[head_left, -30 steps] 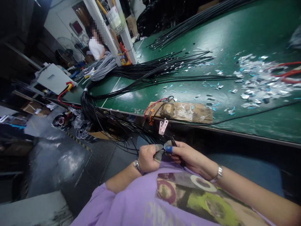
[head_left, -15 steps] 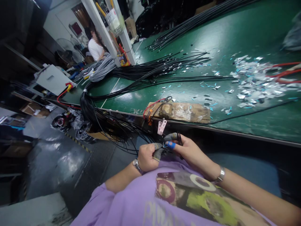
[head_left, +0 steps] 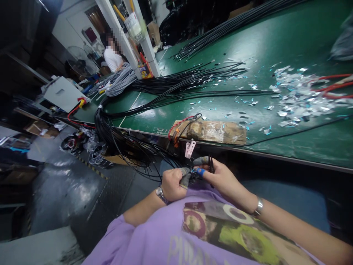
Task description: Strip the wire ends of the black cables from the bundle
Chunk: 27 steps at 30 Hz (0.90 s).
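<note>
Green surface (head_left: 289, 48) ahead, L grip (head_left: 173, 184) pinching thin blue-wired black cable (head_left: 192, 170), prob light/bendy, hold by jacket; R grip (head_left: 223, 180) closed round slim black tool (head_left: 211, 164).

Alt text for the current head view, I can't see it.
The left hand, in grey fabric finger covers, and the right hand, gripping a slim black tool, meet at fine blue strands before a purple shirt. Beyond, a long green tabletop holds black cable bundles and silvery scraps.
</note>
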Each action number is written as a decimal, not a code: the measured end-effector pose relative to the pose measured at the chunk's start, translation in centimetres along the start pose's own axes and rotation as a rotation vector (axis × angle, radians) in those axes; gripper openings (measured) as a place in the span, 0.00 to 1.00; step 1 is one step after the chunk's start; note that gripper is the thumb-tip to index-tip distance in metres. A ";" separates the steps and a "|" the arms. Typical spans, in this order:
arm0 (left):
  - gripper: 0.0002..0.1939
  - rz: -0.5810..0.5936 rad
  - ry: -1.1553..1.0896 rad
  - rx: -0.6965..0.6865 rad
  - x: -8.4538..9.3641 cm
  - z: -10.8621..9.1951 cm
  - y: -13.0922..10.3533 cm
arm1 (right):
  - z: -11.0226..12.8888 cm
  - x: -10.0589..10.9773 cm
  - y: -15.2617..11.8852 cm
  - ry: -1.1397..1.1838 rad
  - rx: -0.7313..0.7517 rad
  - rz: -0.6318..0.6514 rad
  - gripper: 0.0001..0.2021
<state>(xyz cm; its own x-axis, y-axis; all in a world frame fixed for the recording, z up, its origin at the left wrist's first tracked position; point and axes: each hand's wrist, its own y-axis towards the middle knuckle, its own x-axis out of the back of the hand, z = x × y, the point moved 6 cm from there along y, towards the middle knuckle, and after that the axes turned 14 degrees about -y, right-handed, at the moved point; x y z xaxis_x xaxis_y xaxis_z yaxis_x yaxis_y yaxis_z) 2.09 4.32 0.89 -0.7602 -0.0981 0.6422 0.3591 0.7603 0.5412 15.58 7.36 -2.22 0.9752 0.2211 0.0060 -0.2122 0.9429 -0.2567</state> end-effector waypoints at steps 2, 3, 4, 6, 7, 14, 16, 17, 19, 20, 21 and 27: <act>0.11 0.000 -0.005 -0.011 0.0 -0.1 0.0 | 0.0 -0.1 -0.1 0.005 -0.016 -0.002 0.13; 0.12 0.000 -0.011 -0.014 0.0 -0.1 -0.1 | 0.0 -0.1 -0.1 0.010 -0.025 0.001 0.13; 0.12 -0.002 -0.020 -0.013 0.1 -0.1 -0.1 | -0.1 -0.2 -0.1 0.015 -0.032 0.008 0.12; 0.12 -0.015 -0.056 0.016 0.1 -0.1 0.0 | -0.1 -0.4 -0.1 0.021 -0.040 0.030 0.11; 0.11 -0.022 -0.093 0.045 0.1 0.0 0.0 | -0.2 -0.5 -0.1 0.021 -0.040 0.044 0.10; 0.13 -0.062 -0.639 0.628 -1.4 2.9 -0.7 | -0.5 -1.0 0.1 -0.048 0.042 0.096 0.12; 0.14 -0.063 -0.703 0.750 -1.8 3.4 -1.1 | -0.5 -0.4 0.3 -0.066 0.070 0.042 0.12; 0.14 -0.061 -0.710 0.777 -1.9 3.5 -1.2 | -0.4 -0.1 0.4 -0.069 0.084 0.004 0.12; 0.13 -0.054 -0.692 0.762 -1.9 3.5 -1.2 | -0.3 0.5 0.6 -0.082 0.109 -0.059 0.12; 0.12 -0.055 -0.665 0.721 -1.8 3.3 -1.1 | -0.2 0.6 0.7 -0.095 0.122 -0.074 0.12; 0.11 -0.056 -0.627 0.661 -1.5 3.1 -0.9 | 0.0 0.7 0.7 -0.113 0.139 -0.077 0.11; 0.05 -0.039 -0.387 0.341 -0.5 1.7 -0.2 | 1.4 0.6 -0.4 -0.387 0.344 -0.073 0.08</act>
<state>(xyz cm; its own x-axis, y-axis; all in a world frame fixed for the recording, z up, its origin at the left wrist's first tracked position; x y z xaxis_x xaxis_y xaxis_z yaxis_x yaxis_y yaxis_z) 1.50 5.31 -0.43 -0.9373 0.0654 0.3423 0.1788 0.9333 0.3114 16.15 7.43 -0.77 0.9075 0.1661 0.3858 -0.2162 0.9722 0.0898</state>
